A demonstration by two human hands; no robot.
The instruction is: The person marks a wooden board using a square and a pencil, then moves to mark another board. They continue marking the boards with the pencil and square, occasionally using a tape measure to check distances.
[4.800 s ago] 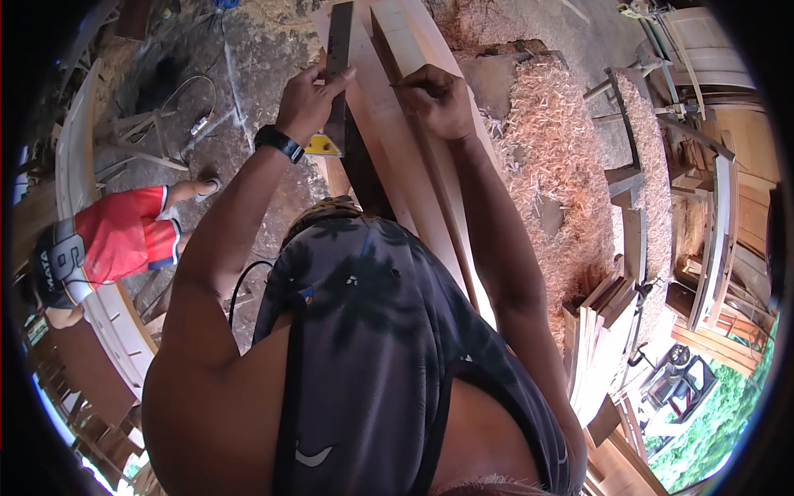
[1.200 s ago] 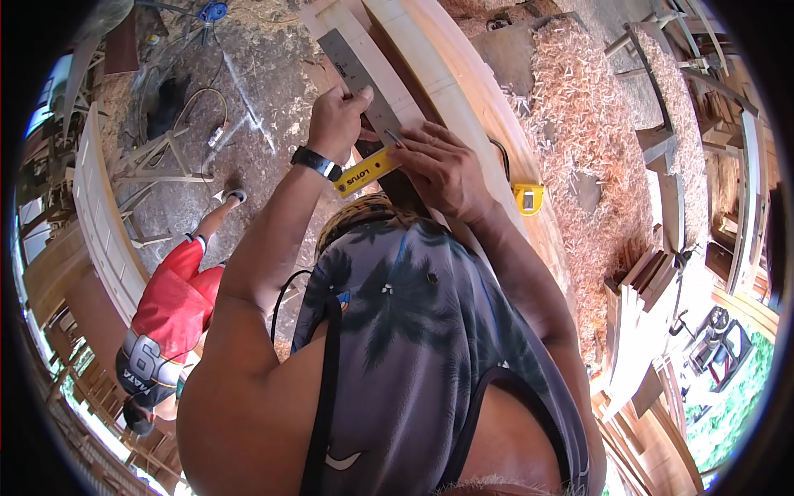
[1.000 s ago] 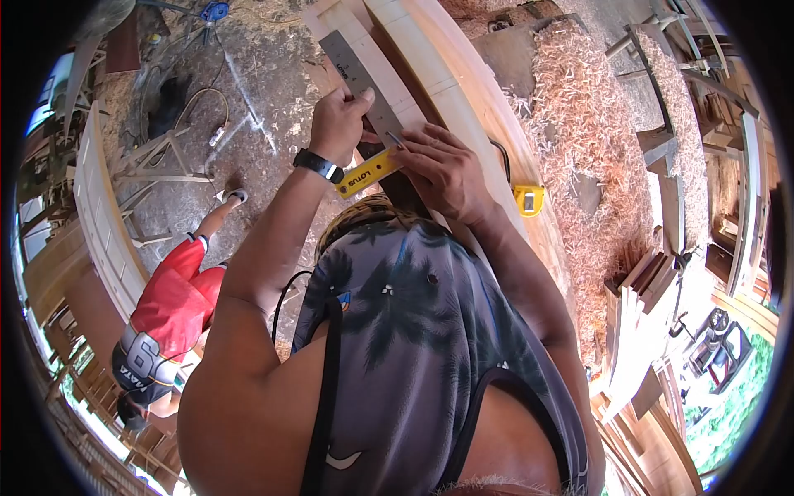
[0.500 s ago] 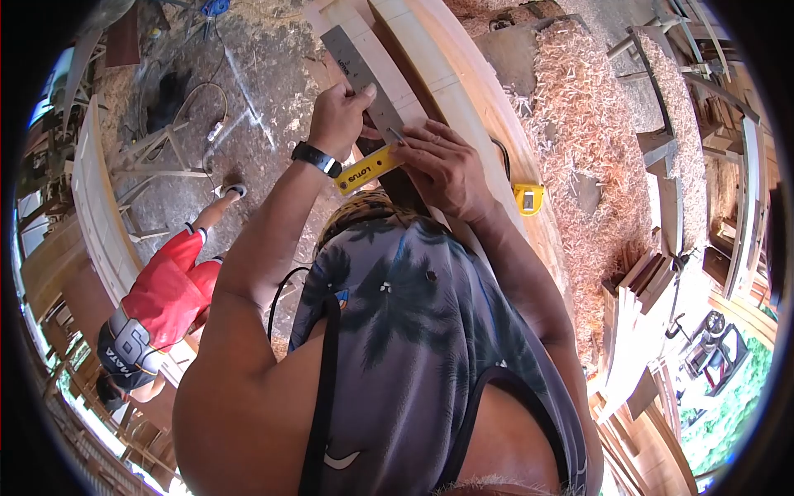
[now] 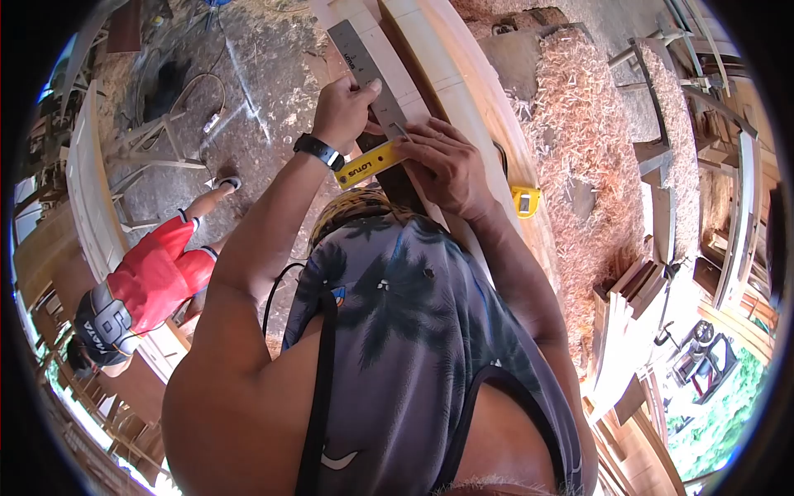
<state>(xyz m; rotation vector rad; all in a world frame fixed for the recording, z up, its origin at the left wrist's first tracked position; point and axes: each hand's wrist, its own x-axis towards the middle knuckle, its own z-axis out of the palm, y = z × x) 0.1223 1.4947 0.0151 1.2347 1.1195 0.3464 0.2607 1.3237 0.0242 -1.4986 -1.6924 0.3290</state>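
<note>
A try square with a steel blade (image 5: 361, 69) and a yellow stock (image 5: 368, 164) lies on a pale wooden board (image 5: 399, 81). My left hand (image 5: 341, 116), a dark watch on its wrist, is closed on the square, thumb pressed on the blade and fingers partly hidden at the board's edge. My right hand (image 5: 447, 163) rests by the corner where blade and stock meet. Between its pinched fingers a thin pencil (image 5: 403, 130) shows, its tip at the blade's edge; most of it is hidden.
A yellow tape measure (image 5: 526, 201) sits on the wooden bench at right. Wood shavings (image 5: 571, 124) cover the floor beyond. On the left, a person in red (image 5: 153, 277) bends near a long panel (image 5: 89, 182). A cable (image 5: 203, 78) lies on the floor.
The view has shifted slightly. Both hands and the square keep nearly the same place on the board. The person in red appears a little farther left and lower.
</note>
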